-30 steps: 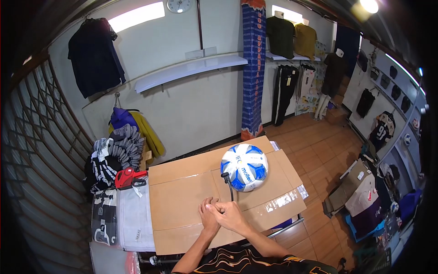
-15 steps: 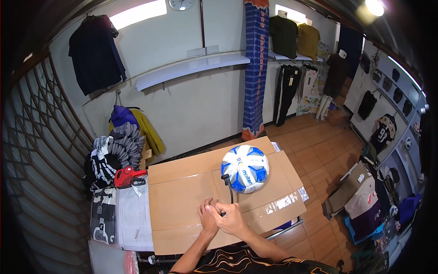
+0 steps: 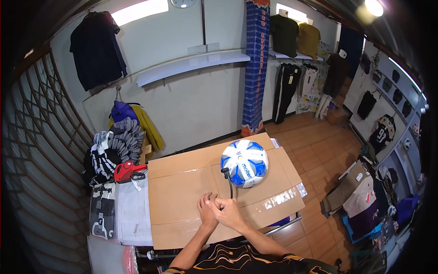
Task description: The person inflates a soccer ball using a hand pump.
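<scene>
A white, blue and silver ball (image 3: 245,163) rests on a flattened cardboard sheet (image 3: 175,187). A thin black hose (image 3: 231,187) with a thicker black end touches the ball's lower left side and runs down to my hands. My right hand (image 3: 229,213) is closed around something dark at the hose's lower end; most of it is hidden. Pressed against it on the left is my left hand (image 3: 208,210), its fingers curled; what they hold, if anything, is hidden.
A red tape dispenser (image 3: 127,171) lies left of the cardboard, near packaged garments (image 3: 104,210) and piled striped gloves (image 3: 125,141). A metal rail (image 3: 285,224) runs along the table's front right. Clothes hang along the walls, and a blue pillar (image 3: 254,68) stands behind.
The view has shifted slightly, so the ball and cardboard appear a little higher. My hands remain together below the ball, with my right hand turned slightly.
</scene>
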A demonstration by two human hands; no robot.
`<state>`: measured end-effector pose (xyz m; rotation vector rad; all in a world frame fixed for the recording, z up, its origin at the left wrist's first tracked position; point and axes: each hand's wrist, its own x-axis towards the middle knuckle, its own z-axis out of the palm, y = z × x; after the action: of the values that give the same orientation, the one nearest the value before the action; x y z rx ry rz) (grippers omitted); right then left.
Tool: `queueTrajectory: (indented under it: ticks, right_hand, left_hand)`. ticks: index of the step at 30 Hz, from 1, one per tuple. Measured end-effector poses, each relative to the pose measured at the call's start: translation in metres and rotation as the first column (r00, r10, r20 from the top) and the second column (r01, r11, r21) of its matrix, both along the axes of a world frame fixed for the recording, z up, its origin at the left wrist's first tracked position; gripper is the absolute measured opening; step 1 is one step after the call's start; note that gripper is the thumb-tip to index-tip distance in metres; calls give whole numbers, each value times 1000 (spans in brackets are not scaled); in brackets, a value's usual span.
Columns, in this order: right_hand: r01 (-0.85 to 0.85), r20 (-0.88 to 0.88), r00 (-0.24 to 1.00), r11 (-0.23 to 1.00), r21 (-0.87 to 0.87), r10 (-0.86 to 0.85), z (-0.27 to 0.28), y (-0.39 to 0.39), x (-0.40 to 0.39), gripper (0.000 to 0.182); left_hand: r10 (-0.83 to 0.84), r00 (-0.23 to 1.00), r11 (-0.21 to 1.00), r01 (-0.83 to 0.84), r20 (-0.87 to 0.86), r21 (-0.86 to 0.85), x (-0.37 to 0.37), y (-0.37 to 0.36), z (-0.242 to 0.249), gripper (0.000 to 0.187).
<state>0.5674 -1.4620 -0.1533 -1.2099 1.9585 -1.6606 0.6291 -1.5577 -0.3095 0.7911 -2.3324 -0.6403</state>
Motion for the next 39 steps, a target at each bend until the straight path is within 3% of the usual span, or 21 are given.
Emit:
queueTrajectory:
  ticks: [2,4,7,13,21,26,29,31,32,34,37,39]
  right_hand:
    - [-37,16,999,999,22,37,21,7,-2,44]
    - [-80,-56,996,994,-69,76,65,31,4,41]
    - [-119,-51,992,981,-152,113,93,50,5,39]
    - [-32,0,999,994,-100,32,42,19,1,42]
    - [52,-18,998,997,-55,-53,-13,3,-3,44]
    - [77,-30,996,994,-79,-79,-21,-4,-1,45]
    - [46,-20,999,998,-31,-46,-4,-3,0,45]
    - [-30,-10,1000,1000,3,30,20,1,6,44]
    - [-30,-12,999,1000,0,30,39,7,7,44]
    - [-113,-93,990,990,-80,106,76,29,8,40]
    - [-152,-57,988,982,-111,146,93,43,6,37]
    - [-110,-45,993,989,-103,106,77,32,2,36]
  left_hand:
    - [5,999,999,-3,-39,54,-2,-3,-1,45]
    - [53,996,996,-47,77,-77,-6,-4,-12,43]
    - [82,985,991,-65,149,-115,-8,-3,-14,44]
    - [8,998,999,-6,64,-32,-2,-4,-8,47]
    - [16,996,998,-11,92,-56,-2,-3,-8,51]
    - [10,997,998,-6,77,-55,-1,-6,-12,50]
    - [-11,1000,1000,11,22,-20,-2,-4,-18,50]
    - [-21,957,929,125,-289,347,-3,-4,-21,50]
    - [-22,956,931,126,-291,343,-3,-5,-20,50]
    - [9,1000,999,-8,9,-50,-2,-2,-15,49]
    - [34,996,997,-28,80,-69,-5,-3,-14,49]
    - [25,997,999,-23,77,-30,-5,-5,-12,50]
